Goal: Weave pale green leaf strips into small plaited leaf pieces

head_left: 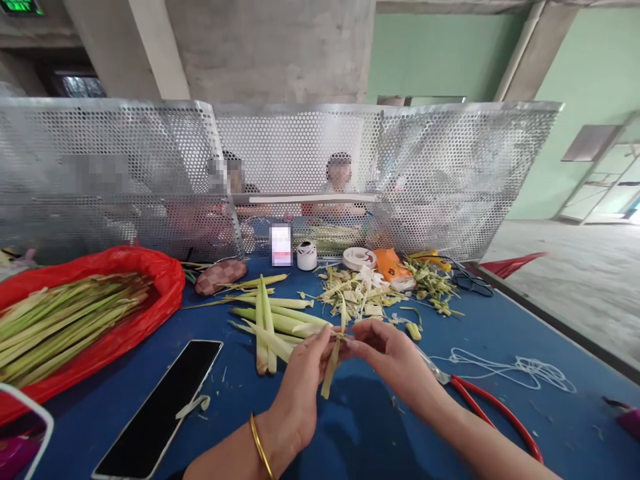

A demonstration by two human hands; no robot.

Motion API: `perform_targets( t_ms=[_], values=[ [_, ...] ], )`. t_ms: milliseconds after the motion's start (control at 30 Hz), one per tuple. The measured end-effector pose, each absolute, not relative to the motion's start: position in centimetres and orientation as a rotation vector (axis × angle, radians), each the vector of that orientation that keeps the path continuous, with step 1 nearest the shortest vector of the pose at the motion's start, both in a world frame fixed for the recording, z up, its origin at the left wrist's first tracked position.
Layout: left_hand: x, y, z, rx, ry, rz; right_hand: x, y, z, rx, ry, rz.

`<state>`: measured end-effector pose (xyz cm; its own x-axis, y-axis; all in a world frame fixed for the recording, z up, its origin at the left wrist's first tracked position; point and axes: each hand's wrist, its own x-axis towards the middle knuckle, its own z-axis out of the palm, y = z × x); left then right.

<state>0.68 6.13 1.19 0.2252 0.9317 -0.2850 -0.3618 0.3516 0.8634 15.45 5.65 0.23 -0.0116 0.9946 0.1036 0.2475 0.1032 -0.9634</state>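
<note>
My left hand [300,387] and my right hand [393,357] meet above the blue table [350,427], both pinched on a pale green leaf strip [331,370] that hangs down between them. A gold bangle circles my left wrist. Just beyond my hands lies a small bunch of folded leaf pieces [273,320]. Red-handled scissors [480,407] lie under my right forearm.
A red plastic bag [150,280] full of long leaves lies at the left. A black phone [160,407] lies face up near me. Leaf scraps [360,290], tape rolls [307,255] and white string [520,367] sit further off. A perforated metal screen [300,173] with people behind it closes the far edge.
</note>
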Motion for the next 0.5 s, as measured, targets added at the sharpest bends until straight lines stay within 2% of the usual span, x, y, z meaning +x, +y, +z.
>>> perform_targets(
  t_ms=[133, 400, 500],
  values=[
    [0.38, 5.94, 1.75, 0.666, 0.975, 1.010, 15.62, 5.63, -0.01, -1.429, -1.561, 0.733],
    [0.73, 5.25, 1.59, 0.722, 0.886, 0.926, 15.13, 5.99, -0.78, -1.357, -1.459, 0.885],
    [0.50, 5.73, 1.56, 0.721, 0.885, 0.902, 15.76, 6.07, -0.34, -1.364, -1.537, 0.759]
  ],
)
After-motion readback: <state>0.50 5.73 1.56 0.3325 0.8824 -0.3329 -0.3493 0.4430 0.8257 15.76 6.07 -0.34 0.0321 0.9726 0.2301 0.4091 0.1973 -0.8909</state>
